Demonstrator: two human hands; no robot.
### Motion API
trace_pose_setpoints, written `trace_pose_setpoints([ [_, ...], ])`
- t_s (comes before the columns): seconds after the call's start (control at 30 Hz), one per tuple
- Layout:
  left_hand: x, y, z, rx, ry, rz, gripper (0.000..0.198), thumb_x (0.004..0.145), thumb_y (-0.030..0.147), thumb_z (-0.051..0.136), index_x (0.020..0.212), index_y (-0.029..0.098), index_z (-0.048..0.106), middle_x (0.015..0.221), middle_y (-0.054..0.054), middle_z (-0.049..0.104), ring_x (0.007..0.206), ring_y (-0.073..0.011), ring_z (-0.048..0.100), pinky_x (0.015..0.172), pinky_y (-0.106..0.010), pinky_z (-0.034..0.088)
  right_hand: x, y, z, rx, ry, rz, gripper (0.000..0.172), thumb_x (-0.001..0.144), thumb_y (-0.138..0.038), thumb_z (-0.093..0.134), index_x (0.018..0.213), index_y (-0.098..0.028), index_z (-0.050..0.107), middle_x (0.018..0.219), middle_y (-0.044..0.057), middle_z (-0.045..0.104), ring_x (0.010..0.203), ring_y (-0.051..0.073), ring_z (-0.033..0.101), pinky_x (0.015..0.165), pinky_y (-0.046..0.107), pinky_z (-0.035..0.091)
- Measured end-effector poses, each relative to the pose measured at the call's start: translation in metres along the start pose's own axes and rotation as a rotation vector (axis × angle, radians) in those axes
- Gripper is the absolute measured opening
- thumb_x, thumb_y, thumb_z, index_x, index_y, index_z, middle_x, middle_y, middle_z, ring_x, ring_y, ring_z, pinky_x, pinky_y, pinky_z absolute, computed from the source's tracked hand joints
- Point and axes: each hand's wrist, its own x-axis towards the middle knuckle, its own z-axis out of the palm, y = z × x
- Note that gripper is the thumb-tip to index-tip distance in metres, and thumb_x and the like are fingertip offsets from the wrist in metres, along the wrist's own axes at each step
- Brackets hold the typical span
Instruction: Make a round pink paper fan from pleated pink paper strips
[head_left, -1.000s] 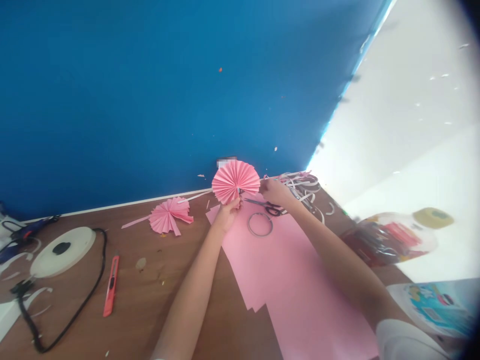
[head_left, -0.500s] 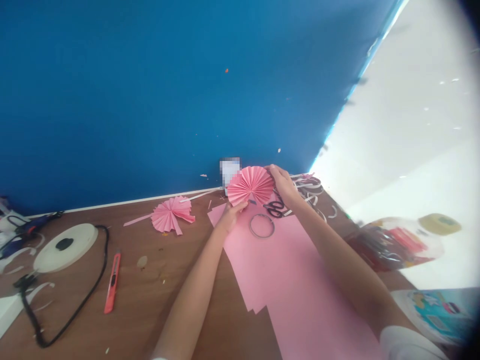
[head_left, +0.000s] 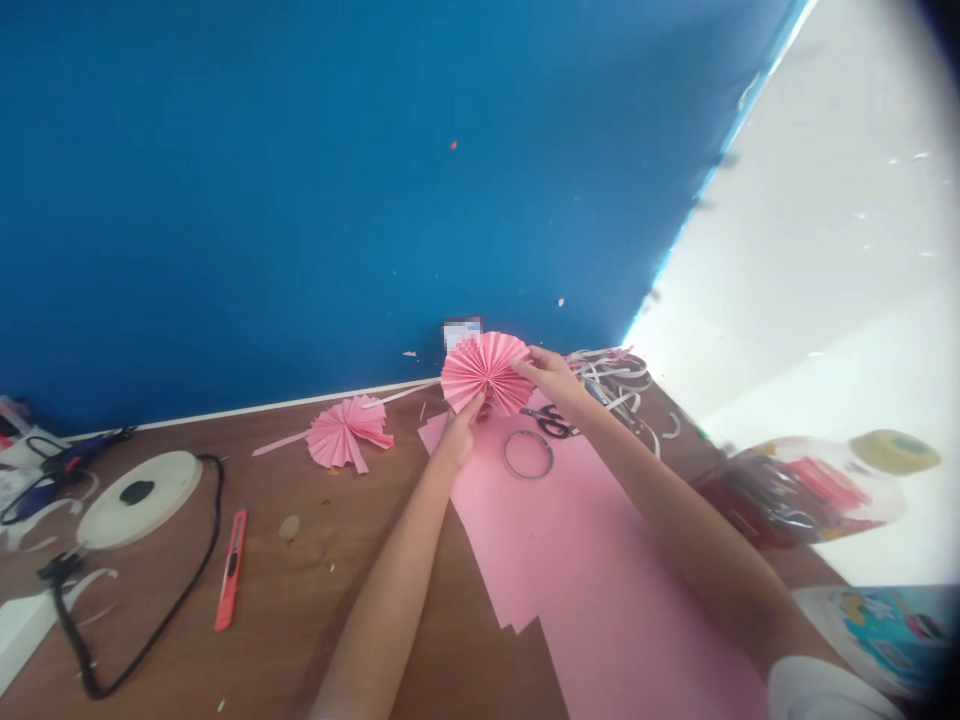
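Observation:
A round pink pleated paper rosette (head_left: 491, 365) is held up between my two hands, above the far part of the pink paper sheets (head_left: 517, 530). My left hand (head_left: 459, 432) pinches its lower edge, thumb on the front near the centre. At the right edge, my right hand (head_left: 551, 375) grips it with the thumb in front. Just below lie black-handled scissors (head_left: 553, 422) and a thin grey ring (head_left: 528, 455) on the sheets. To the left rests a second pleated pink paper fan (head_left: 346, 435), partly opened, with pink and white strips beside it.
A red box cutter (head_left: 231, 570), a round cream disc (head_left: 140, 500) and a black cord (head_left: 214, 540) occupy the left of the wooden table (head_left: 300, 620). White paper strips (head_left: 615, 385) pile up at the back right. A clear bottle-like container (head_left: 810, 490) lies at the right edge. The blue wall (head_left: 337, 200) stands behind.
The rosette now looks like a fuller circle, its bottom gap narrowed. It has shifted slightly left with both hands, and my right thumb has come onto its front.

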Motion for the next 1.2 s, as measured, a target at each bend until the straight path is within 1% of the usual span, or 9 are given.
trace_pose_setpoints([
  [0.2, 0.005, 0.001, -0.002, -0.029, -0.038, -0.042, 0.023, 0.079, 0.036, 0.063, 0.089, 0.015, 0.067, 0.08, -0.004, 0.066, 0.072, -0.0114, 0.057, 0.07, -0.026, 0.041, -0.003, -0.001, 0.003, 0.039, -0.026, 0.065, 0.036, 0.067, -0.045, 0.069, 0.089, -0.017, 0.062, 0.075, 0.002, 0.064, 0.064, 0.014, 0.057, 0.057, 0.026, 0.046],
  [0.33, 0.006, -0.002, 0.0, -0.024, -0.035, -0.062, 0.028, 0.079, 0.04, 0.062, 0.095, 0.017, 0.066, 0.086, -0.005, 0.068, 0.085, -0.0162, 0.061, 0.077, -0.029, 0.042, -0.002, 0.004, 0.003, -0.005, -0.036, 0.079, 0.037, 0.067, -0.044, 0.07, 0.092, -0.017, 0.062, 0.077, 0.001, 0.065, 0.061, 0.012, 0.055, 0.054, 0.024, 0.044],
  [0.5, 0.005, -0.003, 0.003, -0.004, -0.079, -0.062, 0.033, 0.079, 0.043, 0.062, 0.099, 0.018, 0.066, 0.096, -0.006, 0.069, 0.098, -0.0196, 0.06, 0.086, -0.032, 0.043, 0.001, 0.01, 0.001, -0.006, -0.057, 0.097, 0.037, 0.065, -0.039, 0.071, 0.093, -0.016, 0.063, 0.075, 0.001, 0.065, 0.06, 0.011, 0.054, 0.054, 0.023, 0.043],
  [0.67, 0.004, -0.004, 0.002, -0.036, -0.048, -0.028, 0.039, 0.074, 0.035, 0.069, 0.109, 0.018, 0.064, 0.102, -0.006, 0.068, 0.103, -0.0198, 0.059, 0.09, -0.033, 0.043, 0.002, 0.012, -0.002, -0.016, -0.049, 0.069, 0.039, 0.064, -0.037, 0.071, 0.095, -0.015, 0.064, 0.077, 0.001, 0.065, 0.065, 0.013, 0.057, 0.059, 0.025, 0.044],
  [0.8, 0.003, -0.004, 0.0, -0.028, -0.011, -0.011, 0.04, 0.072, 0.028, 0.071, 0.11, 0.021, 0.063, 0.101, -0.004, 0.067, 0.098, -0.0167, 0.061, 0.088, -0.031, 0.044, 0.001, 0.005, -0.005, -0.042, -0.075, 0.056, 0.037, 0.065, -0.036, 0.068, 0.094, -0.014, 0.063, 0.077, 0.001, 0.065, 0.066, 0.014, 0.058, 0.061, 0.026, 0.044],
  [0.87, 0.003, -0.004, -0.001, -0.013, 0.009, -0.019, 0.037, 0.07, 0.026, 0.072, 0.106, 0.02, 0.063, 0.095, -0.003, 0.067, 0.089, -0.0145, 0.062, 0.083, -0.03, 0.045, 0.001, 0.0, -0.006, -0.031, -0.034, 0.044, 0.037, 0.065, -0.035, 0.067, 0.096, -0.015, 0.061, 0.08, 0.002, 0.066, 0.069, 0.014, 0.059, 0.064, 0.027, 0.046],
  [0.97, 0.005, -0.003, -0.004, 0.011, 0.007, -0.035, 0.029, 0.068, 0.025, 0.073, 0.094, 0.017, 0.064, 0.081, -0.002, 0.066, 0.071, -0.0105, 0.061, 0.071, -0.026, 0.044, 0.0, -0.005, -0.007, -0.011, 0.121, 0.004, 0.036, 0.067, -0.034, 0.064, 0.098, -0.017, 0.058, 0.085, 0.003, 0.066, 0.072, 0.015, 0.06, 0.068, 0.028, 0.047],
  [1.07, 0.006, -0.001, -0.006, 0.0, -0.017, -0.046, 0.025, 0.067, 0.024, 0.073, 0.089, 0.016, 0.063, 0.077, -0.001, 0.065, 0.065, -0.0086, 0.058, 0.064, -0.024, 0.042, -0.001, -0.004, -0.006, -0.01, 0.249, 0.013, 0.03, 0.068, -0.033, 0.06, 0.094, -0.018, 0.058, 0.078, 0.001, 0.064, 0.067, 0.013, 0.058, 0.065, 0.026, 0.046],
  [1.2, 0.005, 0.001, -0.007, -0.022, -0.012, -0.05, 0.024, 0.067, 0.024, 0.073, 0.087, 0.017, 0.062, 0.076, -0.001, 0.065, 0.063, -0.0083, 0.057, 0.063, -0.025, 0.041, 0.0, 0.002, -0.002, -0.023, 0.279, 0.086, 0.027, 0.066, -0.034, 0.06, 0.089, -0.019, 0.057, 0.072, -0.001, 0.061, 0.063, 0.013, 0.056, 0.061, 0.025, 0.044],
])
